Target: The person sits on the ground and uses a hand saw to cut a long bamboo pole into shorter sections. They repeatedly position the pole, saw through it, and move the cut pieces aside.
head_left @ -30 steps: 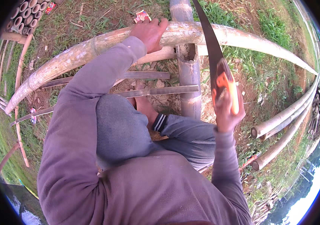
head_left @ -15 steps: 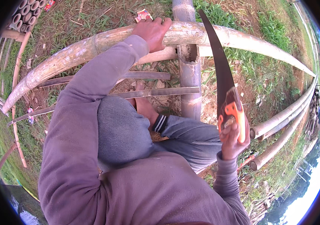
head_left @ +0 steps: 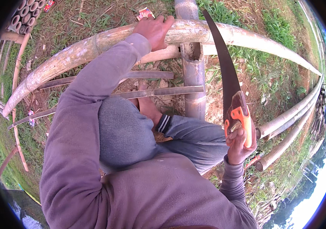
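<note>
A long, thick bamboo pole (head_left: 69, 52) lies crosswise in front of me, over a darker bamboo post (head_left: 194, 78) with a notch cut into it. My left hand (head_left: 154, 32) rests on top of the pole, its fingers curled over the far side. In my right hand (head_left: 241, 147) is a handsaw (head_left: 228, 74) with a dark, curved blade and an orange grip, my fingers wrapped round that grip. The blade crosses the pole in the view, right of the post, its tip pointing away from me. Whether its teeth touch the bamboo I cannot tell.
Two split bamboo strips (head_left: 176, 91) lie beside my bent knee and bare foot (head_left: 149, 108). Several bamboo poles (head_left: 281, 150) extend at the right. Cut bamboo tubes (head_left: 25, 17) are stacked far left. Grass and a red wrapper (head_left: 145, 14) lie beyond the pole.
My right hand and the saw's grip have shifted slightly right and toward me. The left hand stays on the pole, which has hardly moved.
</note>
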Action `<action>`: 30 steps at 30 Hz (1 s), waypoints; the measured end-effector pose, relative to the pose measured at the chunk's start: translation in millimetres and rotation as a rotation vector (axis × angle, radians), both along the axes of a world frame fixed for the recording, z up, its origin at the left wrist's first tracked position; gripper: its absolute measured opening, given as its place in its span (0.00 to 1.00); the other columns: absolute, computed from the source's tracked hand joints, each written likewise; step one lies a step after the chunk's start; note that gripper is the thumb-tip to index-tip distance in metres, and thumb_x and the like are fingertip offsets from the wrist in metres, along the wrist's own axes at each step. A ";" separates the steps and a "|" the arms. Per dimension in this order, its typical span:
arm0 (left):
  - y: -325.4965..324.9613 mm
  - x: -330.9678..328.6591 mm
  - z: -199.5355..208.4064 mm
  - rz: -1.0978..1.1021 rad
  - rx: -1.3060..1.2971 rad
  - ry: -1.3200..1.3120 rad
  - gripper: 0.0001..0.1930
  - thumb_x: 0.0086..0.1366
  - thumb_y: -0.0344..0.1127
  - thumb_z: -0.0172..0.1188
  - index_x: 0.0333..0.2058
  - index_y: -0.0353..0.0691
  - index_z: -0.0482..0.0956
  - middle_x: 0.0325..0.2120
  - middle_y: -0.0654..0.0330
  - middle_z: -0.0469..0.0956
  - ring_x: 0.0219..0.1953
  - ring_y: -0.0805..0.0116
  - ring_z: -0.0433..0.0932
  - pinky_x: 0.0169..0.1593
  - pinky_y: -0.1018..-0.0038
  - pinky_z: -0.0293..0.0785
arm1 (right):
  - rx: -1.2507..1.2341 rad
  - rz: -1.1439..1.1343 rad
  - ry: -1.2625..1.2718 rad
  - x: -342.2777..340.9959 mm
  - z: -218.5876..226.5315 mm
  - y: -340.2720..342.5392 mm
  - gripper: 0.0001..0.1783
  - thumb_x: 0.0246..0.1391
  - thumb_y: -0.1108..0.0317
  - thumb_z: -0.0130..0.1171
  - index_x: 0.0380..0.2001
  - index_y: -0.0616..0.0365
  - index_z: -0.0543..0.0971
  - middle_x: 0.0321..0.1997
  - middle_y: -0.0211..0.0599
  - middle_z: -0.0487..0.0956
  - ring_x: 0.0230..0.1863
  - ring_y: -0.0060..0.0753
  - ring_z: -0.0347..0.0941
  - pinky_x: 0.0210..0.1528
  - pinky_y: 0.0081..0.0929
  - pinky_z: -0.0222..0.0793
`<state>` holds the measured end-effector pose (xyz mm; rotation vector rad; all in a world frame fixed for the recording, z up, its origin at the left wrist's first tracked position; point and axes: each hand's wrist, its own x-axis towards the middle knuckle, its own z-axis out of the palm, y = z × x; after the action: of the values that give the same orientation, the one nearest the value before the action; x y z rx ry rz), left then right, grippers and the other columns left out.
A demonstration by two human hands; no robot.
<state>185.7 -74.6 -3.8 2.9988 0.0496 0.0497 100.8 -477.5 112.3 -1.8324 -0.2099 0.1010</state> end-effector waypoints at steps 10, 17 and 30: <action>0.8 6.7 10.1 0.019 0.006 0.065 0.46 0.53 0.50 0.81 0.66 0.49 0.66 0.56 0.47 0.80 0.56 0.43 0.84 0.60 0.47 0.79 | 0.010 -0.024 -0.030 112.2 -34.3 107.5 0.21 0.70 0.67 0.67 0.61 0.69 0.81 0.39 0.30 0.85 0.30 0.13 0.76 0.30 0.17 0.73; 0.6 1.3 13.5 0.056 -0.010 0.142 0.43 0.55 0.51 0.80 0.64 0.47 0.68 0.54 0.48 0.82 0.56 0.46 0.84 0.59 0.52 0.83 | 0.035 -0.001 -0.046 -2.3 -17.6 -1.8 0.23 0.75 0.66 0.59 0.65 0.71 0.76 0.37 0.35 0.79 0.35 0.22 0.75 0.33 0.20 0.74; 0.2 17.9 18.2 0.107 -0.018 0.180 0.50 0.50 0.52 0.82 0.69 0.47 0.65 0.63 0.45 0.77 0.59 0.40 0.82 0.58 0.46 0.81 | -0.163 -0.112 -0.228 88.1 -31.1 99.2 0.47 0.57 0.49 0.74 0.71 0.63 0.67 0.59 0.62 0.80 0.59 0.64 0.80 0.63 0.51 0.76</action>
<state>203.6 -74.5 14.4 2.9711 0.2279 -0.2076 188.9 -378.4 81.2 -2.0133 -0.2641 -0.1745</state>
